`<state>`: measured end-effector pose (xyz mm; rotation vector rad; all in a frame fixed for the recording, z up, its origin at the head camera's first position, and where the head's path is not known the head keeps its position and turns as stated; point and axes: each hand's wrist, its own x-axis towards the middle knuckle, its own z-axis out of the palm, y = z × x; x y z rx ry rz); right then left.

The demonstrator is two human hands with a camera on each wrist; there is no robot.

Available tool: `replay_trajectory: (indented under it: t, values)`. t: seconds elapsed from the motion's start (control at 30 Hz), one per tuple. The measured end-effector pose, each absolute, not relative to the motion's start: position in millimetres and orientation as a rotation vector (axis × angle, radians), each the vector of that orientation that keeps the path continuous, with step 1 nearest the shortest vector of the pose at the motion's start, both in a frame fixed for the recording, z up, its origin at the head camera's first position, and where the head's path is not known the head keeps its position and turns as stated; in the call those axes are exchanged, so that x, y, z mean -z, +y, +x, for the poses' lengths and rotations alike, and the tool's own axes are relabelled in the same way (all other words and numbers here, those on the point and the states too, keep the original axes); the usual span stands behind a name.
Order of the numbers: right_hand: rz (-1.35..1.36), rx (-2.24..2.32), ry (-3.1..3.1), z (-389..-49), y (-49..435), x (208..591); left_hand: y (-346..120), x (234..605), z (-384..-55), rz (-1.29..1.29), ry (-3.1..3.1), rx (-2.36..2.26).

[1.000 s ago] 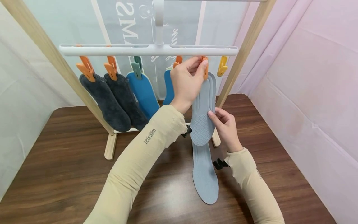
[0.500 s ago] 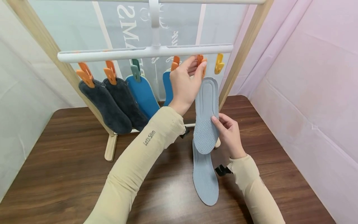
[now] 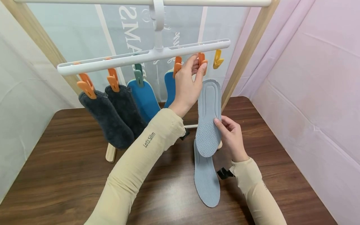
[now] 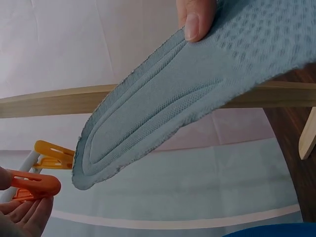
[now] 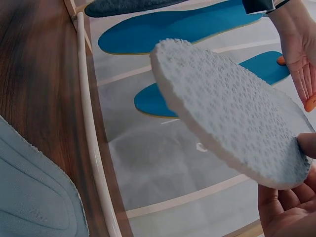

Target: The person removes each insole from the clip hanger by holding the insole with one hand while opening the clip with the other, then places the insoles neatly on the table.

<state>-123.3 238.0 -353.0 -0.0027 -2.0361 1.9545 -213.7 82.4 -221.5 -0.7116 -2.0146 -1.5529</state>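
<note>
My left hand (image 3: 187, 87) pinches an orange clothes clip (image 4: 39, 183) under the right part of the white hanger (image 3: 135, 58). In my right hand (image 3: 232, 139), a light grey insole (image 3: 208, 125) is held by its right edge, thumb on the textured face. Its upper end is just below the clip, and a gap shows between them in the left wrist view. A second grey insole (image 3: 207, 186) lies on the table, partly hidden behind the held one. Right of the pinched clip hangs a yellow clip (image 3: 217, 59) with nothing in it.
Two dark fuzzy insoles (image 3: 108, 120) hang from orange clips at the left. Two blue insoles (image 3: 144, 98) hang mid-hanger, one partly behind my left hand. A wooden rack (image 3: 250, 47) carries the hanger over the brown table (image 3: 281, 175).
The hanger has tilted, left end down and right end up, and its hung insoles shifted with it. The held insole has moved down and slightly right, away from the pinched clip.
</note>
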Motion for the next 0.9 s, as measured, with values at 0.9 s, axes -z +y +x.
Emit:
replay_trajectory:
  t: [0.9]
  values:
    - [-0.120, -1.935, -2.101, -116, 247, 355, 81, 238, -199, -1.031, -2.187, 1.430]
